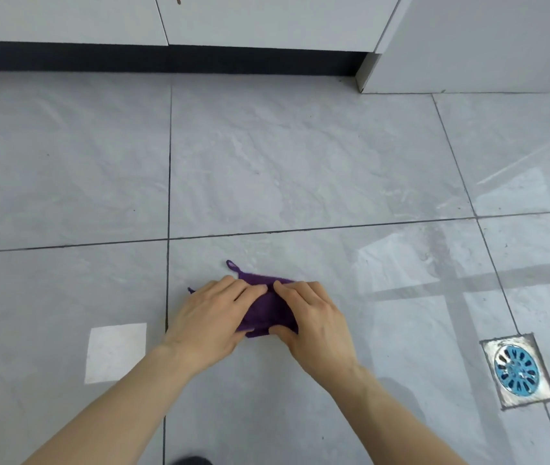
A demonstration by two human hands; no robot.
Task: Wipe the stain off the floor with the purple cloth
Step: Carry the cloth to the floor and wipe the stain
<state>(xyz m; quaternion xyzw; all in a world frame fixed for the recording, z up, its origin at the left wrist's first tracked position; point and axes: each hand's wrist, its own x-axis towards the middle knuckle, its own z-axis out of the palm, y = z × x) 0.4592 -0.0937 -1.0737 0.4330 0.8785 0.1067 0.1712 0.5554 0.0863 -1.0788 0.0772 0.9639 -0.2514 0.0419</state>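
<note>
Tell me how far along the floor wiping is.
Done: the purple cloth is down on the grey floor tile, bunched up. In hand: the left hand and right hand both press on it, fingertips meeting over the top. Left: I cannot see any stain; it may be under the cloth or already gone, so whether more wiping is needed cannot be told. The floor drain sits off to the right, untouched.

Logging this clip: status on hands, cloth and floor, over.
Left hand and right hand both pressed on purple cloth, bunched on grey floor tile. No stain visible around it. Floor drain well off right, nothing obstructing.
</note>
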